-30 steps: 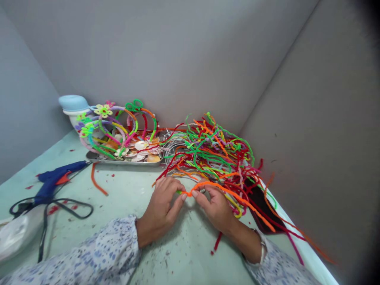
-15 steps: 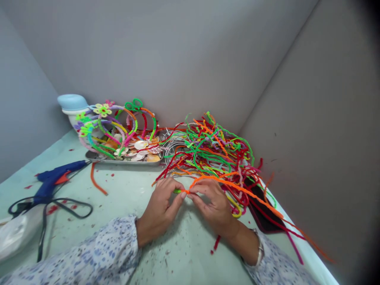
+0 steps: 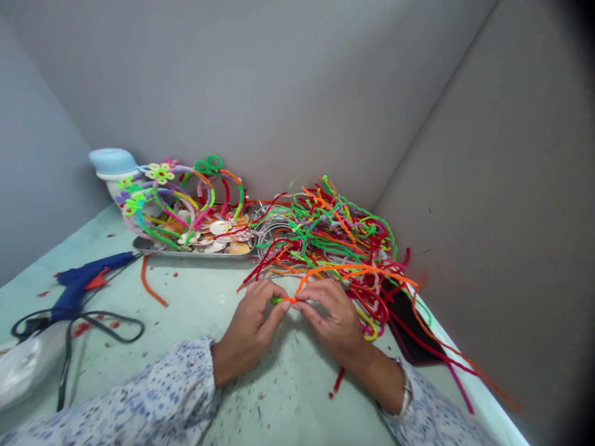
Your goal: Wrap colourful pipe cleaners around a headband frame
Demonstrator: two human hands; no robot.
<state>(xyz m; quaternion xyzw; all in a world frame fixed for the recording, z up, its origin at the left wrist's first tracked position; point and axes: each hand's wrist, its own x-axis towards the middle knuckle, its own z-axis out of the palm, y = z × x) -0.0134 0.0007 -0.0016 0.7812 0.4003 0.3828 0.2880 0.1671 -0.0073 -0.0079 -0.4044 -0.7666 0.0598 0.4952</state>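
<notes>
My left hand [image 3: 251, 328] and my right hand [image 3: 332, 316] meet in front of me, fingertips pinching a small twisted join. From the left hand, a short green pipe cleaner end [image 3: 277, 300] pokes out. An orange pipe cleaner [image 3: 357, 268] leaves the join in my right fingers and arcs up and right across a tangled heap of multicoloured pipe cleaners [image 3: 334, 235]. The heap lies just beyond my right hand, with some strands near its knuckles. Part of the join is hidden by my fingers.
A metal tray [image 3: 195, 254] holds seashells and pipe-cleaner hoops. A blue glue gun [image 3: 77, 288] with a black cord lies at left, near a loose orange pipe cleaner [image 3: 151, 285]. A dark flat pouch [image 3: 409, 328] sits at right. Grey walls bound the green surface.
The long orange pipe cleaner has swung up from the lower right to arc over the heap. My hands have drawn closer around the twisted join.
</notes>
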